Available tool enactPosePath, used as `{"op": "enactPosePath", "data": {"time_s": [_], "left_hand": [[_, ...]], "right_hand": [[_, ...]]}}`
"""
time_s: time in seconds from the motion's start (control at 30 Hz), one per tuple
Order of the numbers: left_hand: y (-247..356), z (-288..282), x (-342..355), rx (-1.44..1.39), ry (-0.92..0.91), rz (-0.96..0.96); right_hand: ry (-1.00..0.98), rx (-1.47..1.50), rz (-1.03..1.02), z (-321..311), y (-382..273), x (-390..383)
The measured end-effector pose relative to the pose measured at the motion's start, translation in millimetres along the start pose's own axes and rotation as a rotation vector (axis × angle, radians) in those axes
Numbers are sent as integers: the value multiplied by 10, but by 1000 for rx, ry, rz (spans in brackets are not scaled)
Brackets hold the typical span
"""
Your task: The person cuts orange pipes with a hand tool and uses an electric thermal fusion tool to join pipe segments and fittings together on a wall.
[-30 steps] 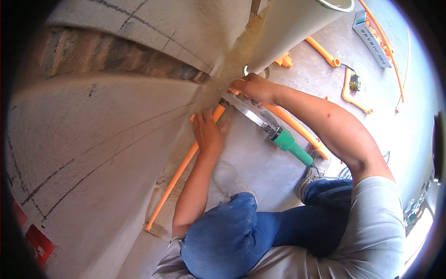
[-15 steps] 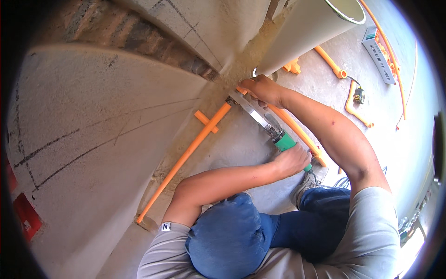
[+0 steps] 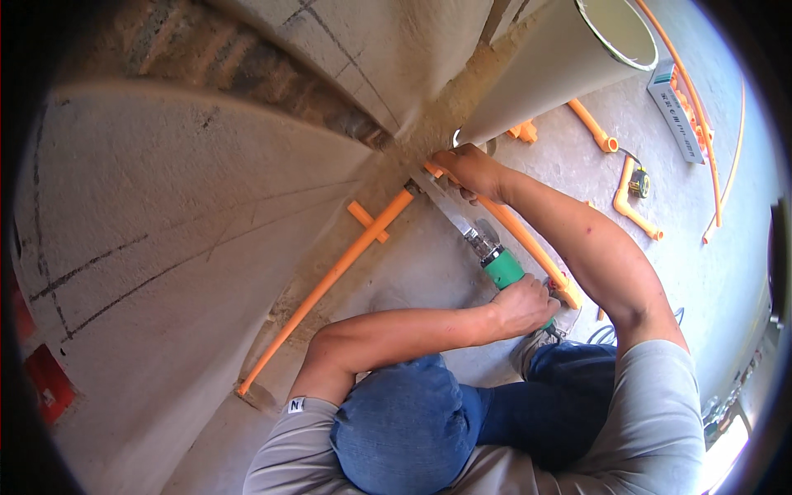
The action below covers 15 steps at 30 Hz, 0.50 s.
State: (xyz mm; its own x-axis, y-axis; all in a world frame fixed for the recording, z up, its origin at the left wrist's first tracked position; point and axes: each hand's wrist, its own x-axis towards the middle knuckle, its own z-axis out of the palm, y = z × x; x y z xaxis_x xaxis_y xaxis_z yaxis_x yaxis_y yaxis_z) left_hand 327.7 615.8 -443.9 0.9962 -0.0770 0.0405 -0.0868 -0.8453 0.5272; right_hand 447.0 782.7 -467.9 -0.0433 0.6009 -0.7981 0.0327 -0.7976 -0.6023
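Observation:
My left hand [image 3: 525, 306] is wrapped round the green handle of a pipe fusion welder [image 3: 502, 267], whose long metal blade slants up and left. The blade's far end lies between the open upper end of a long orange pipe [image 3: 334, 276] and a small orange fitting [image 3: 432, 170]. My right hand [image 3: 473, 171] is closed on that fitting, its fingers partly hiding it. A second orange pipe [image 3: 526, 239] runs from beneath my right hand down toward my shoe. Whether the blade's heating head touches either part I cannot tell.
A wide white pipe [image 3: 528, 78] stands just beyond my right hand, by the wall corner. At the right lie an orange elbowed pipe [image 3: 624, 194], a tape measure [image 3: 639, 183] and a box of orange fittings [image 3: 678, 115]. A marked wall [image 3: 190, 206] rises on the left.
The welder has turned slightly, its blade now showing a narrower side. My left hand has shifted a little down and right. My right hand keeps its grip on the fitting.

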Motion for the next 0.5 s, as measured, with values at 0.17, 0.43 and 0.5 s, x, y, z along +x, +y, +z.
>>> {"op": "enactPosePath", "data": {"time_s": [0.17, 0.43, 0.5], "left_hand": [[13, -157, -48, -75, 155, 0], [38, -475, -81, -163, 194, -36], [25, -536, -102, -169, 190, -30]], "right_hand": [[-39, -27, -23, -13, 28, -19], [6, -23, -19, 25, 53, -23], [17, -27, -23, 47, 55, -34]]}}
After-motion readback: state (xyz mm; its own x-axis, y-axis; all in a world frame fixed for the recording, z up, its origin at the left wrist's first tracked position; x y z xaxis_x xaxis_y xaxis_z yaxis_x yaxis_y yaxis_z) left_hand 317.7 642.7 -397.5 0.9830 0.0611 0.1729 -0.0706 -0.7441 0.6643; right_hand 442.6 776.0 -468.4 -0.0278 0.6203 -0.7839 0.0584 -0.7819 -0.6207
